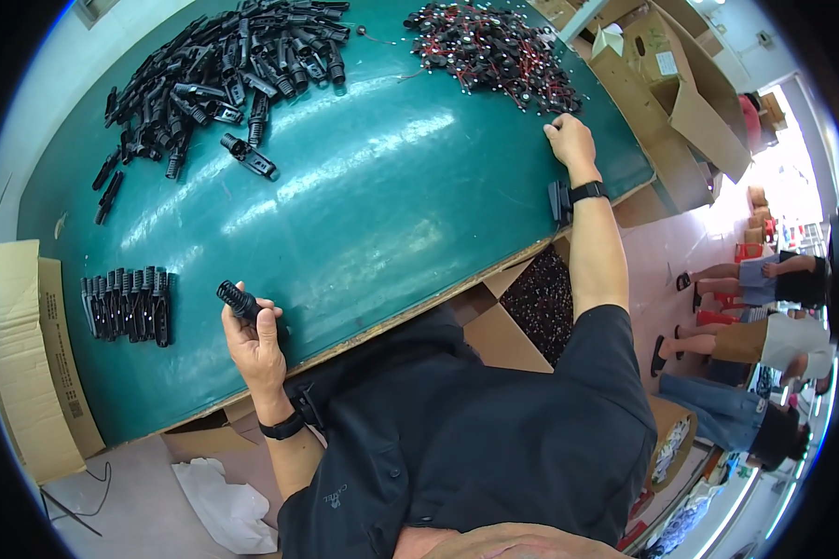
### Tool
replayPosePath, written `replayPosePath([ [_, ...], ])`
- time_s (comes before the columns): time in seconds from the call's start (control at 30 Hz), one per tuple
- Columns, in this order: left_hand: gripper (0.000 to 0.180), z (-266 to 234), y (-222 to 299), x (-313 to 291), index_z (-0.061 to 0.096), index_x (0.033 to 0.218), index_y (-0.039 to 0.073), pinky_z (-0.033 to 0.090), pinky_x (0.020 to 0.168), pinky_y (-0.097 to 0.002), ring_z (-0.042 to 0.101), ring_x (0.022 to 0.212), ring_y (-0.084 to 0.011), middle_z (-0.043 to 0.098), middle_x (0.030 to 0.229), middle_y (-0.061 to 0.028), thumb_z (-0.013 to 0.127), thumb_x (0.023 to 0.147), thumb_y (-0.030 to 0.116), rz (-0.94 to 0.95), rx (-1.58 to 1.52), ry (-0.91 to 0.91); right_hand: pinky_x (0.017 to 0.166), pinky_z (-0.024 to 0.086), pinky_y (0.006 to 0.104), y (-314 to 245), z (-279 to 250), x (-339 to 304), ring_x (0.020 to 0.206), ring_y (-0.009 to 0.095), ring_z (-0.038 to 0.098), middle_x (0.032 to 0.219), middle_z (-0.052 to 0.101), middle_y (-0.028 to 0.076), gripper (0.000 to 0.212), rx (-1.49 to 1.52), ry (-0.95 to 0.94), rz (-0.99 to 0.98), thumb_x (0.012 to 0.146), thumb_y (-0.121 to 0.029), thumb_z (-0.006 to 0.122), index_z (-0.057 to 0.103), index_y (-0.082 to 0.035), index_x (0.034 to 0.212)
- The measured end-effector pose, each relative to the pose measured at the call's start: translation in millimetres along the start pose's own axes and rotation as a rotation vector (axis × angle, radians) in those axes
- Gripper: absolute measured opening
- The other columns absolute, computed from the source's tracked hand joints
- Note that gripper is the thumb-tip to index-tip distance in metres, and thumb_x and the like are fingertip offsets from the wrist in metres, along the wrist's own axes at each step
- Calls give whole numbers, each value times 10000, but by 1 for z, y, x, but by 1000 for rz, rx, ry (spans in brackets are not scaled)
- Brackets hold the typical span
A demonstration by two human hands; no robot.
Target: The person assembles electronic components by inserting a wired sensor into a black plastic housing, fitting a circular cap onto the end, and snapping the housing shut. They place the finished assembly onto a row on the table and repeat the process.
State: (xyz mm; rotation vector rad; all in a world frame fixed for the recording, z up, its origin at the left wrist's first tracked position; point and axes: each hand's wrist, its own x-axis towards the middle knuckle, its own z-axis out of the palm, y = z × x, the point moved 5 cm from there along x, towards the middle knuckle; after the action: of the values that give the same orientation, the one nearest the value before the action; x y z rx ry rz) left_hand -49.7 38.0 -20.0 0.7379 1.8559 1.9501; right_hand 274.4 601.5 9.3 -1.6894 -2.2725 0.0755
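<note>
Head view: lower left of centre, the left hand (254,347) has its fingers clamped around a black plastic tube (240,299); upper right, the right hand (571,145), fingers curled, contents unclear, nears a wired-parts pile (489,54).

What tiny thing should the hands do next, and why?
Probably the right hand should pinch one piece from the pile of wired parts: it is right at the near edge there, while the left hand already holds a black tube. I can't tell whether the right hand already has a piece.
</note>
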Motion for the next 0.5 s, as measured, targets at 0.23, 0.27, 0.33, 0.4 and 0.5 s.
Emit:
replayPosePath([
  [0.23,557,-2,1,-2,464,1524,2,519,866,-257,642,944,-116,655,1074,-29,704,1058,188,-19,13,25,673,542,264,-78,-30,-51,772,109,673,907,717,41,184,1046,-419,-69,1033,-151,691,720,-34,1172],
  [0.27,562,-2,0,-3,465,1526,3,519,858,-255,638,942,-113,657,1082,-30,711,1052,178,-15,18,16,641,512,220,-99,-37,-65,740,64,637,912,699,23,183,1281,-483,-124,1053,-102,665,704,-26,1215],
  [0.33,573,-3,2,-3,467,1529,6,520,842,-253,632,937,-106,660,1097,-31,725,1040,157,-4,29,-5,641,519,224,-127,-38,-90,730,75,641,930,701,32,207,1374,-549,-143,1056,-99,661,691,-25,1246],
  [0.4,583,-2,1,-3,475,1526,8,524,844,-257,632,943,-107,663,1106,-31,742,1028,154,-14,36,2,640,532,231,-157,-32,-114,711,97,649,968,706,48,258,1553,-655,-174,1060,-93,652,665,-23,1309],
  [0.5,604,2,1,-8,492,1520,12,530,849,-265,633,953,-108,669,1123,-32,774,1004,149,-34,57,21,646,547,239,-197,-17,-152,708,107,655,982,704,60,273,1633,-811,-189,1063,-94,650,659,-14,1324],
])
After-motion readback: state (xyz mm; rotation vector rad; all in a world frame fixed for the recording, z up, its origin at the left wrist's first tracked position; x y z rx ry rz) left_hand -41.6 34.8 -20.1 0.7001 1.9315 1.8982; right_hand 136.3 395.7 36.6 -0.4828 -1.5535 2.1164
